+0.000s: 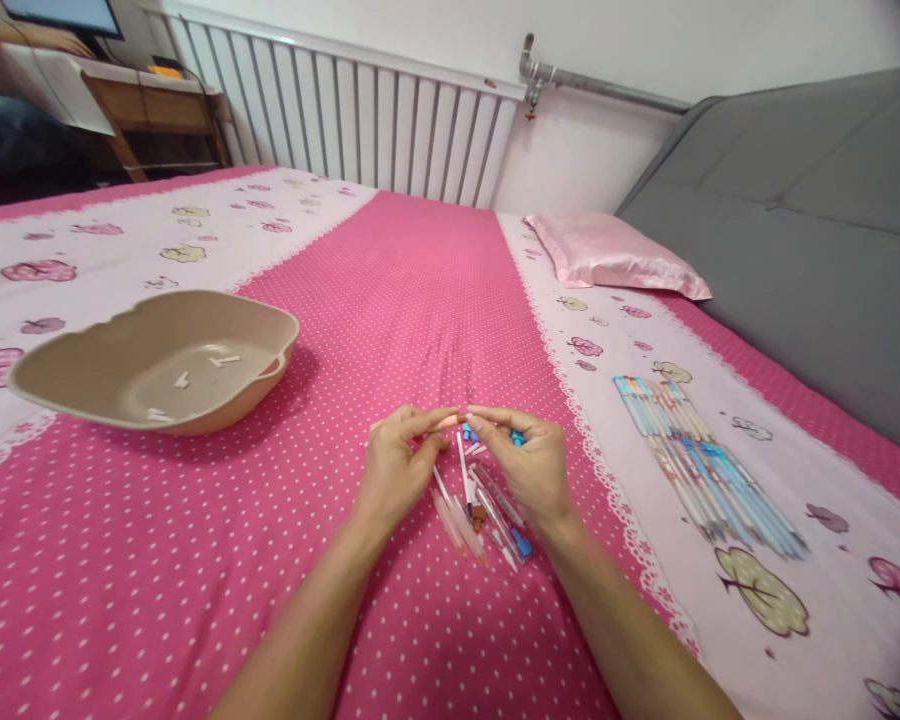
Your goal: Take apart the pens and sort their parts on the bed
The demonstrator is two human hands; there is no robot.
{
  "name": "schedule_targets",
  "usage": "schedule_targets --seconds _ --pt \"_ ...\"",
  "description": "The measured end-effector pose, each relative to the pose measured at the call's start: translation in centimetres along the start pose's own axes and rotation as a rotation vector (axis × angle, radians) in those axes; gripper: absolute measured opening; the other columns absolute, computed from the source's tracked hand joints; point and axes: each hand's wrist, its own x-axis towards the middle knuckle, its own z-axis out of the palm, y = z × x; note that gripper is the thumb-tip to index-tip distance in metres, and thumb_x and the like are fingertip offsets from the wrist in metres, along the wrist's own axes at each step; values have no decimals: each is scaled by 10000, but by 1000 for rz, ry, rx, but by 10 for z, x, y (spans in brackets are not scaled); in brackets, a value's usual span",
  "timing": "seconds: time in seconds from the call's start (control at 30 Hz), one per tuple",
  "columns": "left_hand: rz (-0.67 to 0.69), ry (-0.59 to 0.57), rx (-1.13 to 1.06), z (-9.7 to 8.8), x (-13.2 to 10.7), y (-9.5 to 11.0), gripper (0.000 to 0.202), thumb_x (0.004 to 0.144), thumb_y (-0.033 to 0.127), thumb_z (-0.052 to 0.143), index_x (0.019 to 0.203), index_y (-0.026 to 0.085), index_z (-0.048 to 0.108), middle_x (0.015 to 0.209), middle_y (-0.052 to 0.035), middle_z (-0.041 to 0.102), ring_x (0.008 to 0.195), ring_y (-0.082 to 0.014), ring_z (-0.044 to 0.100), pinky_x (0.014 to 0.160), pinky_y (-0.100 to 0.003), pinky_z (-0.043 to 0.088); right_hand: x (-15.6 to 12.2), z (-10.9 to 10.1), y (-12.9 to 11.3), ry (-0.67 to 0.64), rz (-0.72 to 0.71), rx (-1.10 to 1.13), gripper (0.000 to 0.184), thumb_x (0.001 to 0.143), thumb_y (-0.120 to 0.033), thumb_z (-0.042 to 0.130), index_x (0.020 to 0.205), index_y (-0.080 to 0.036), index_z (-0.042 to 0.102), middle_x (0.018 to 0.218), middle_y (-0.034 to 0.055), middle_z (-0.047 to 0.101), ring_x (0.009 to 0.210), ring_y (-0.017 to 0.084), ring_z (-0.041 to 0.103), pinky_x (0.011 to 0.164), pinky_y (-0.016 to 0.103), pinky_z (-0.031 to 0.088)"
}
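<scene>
My left hand (399,462) and my right hand (531,466) meet over the bed, thumb and fingers pinched on each. Between their fingertips is a small brownish piece, too small and blurred to name. Beneath and just in front of them lies a loose pile of pen parts: clear pen barrels (496,505), thin white ink refills (463,465), a blue pen cap (521,543) and a brown piece (479,516). More small blue parts (518,438) show partly behind my right fingers.
A beige basin (150,345) with several small white bits stands at left. Pens (712,465) lie in rows at right, on the pink dotted bedspread (412,260). Beyond are a pink pillow (615,255), grey headboard (802,210), white radiator (345,105) and another person's hand (56,40).
</scene>
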Motion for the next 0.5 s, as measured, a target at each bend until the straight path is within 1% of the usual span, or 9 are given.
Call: schedule_targets --seconds 0.13,0.23,0.3,0.37,0.43,0.47,0.5 --pt "7 11 7 -1 0 0 254 778 159 549 965 239 700 731 -24 623 683 -140 545 655 -274 430 1 -1 0 -52 40 62 236 701 -356 677 878 -208 725 822 41 717 758 184 648 687 307 511" --pt "-2 14 6 -1 0 0 255 773 164 552 963 244 702 694 -17 595 648 -133 533 632 -268 430 1 -2 0 -37 -3 21 244 711 -364 664 891 -211 725 802 42 714 732 178 641 692 310 502" --pt "-3 12 -16 -1 0 0 255 768 161 556 958 242 705 688 -16 590 642 -133 534 627 -269 434 0 -2 0 -26 -35 -35 256 723 -375 649 908 -214 723 742 33 694 670 160 615 654 297 485" --pt "-10 12 -50 0 0 0 251 762 155 559 946 237 709 684 -17 593 639 -134 536 628 -273 441 -2 -2 0 -31 -43 -88 281 729 -387 640 938 -216 716 596 -7 614 551 125 540 571 268 445" --pt "-29 4 -90 0 0 2 236 762 159 563 928 230 715 710 -27 618 673 -144 552 656 -286 455 -3 -2 -3 -39 -31 -114 326 729 -388 639 999 -212 693 472 -62 448 452 88 417 505 240 386" --pt "-44 1 -112 0 0 2 227 763 166 567 922 227 717 739 -34 636 703 -152 564 679 -297 463 -3 -2 -4 -39 -22 -116 357 730 -385 638 1038 -209 673 458 -79 374 434 77 367 491 229 363" --pt "-61 -1 -134 0 0 3 222 763 175 571 922 227 717 774 -41 653 737 -162 576 703 -308 470 -2 -3 -6 -34 -11 -109 382 735 -383 630 1071 -204 650 472 -84 337 436 73 343 487 221 350"
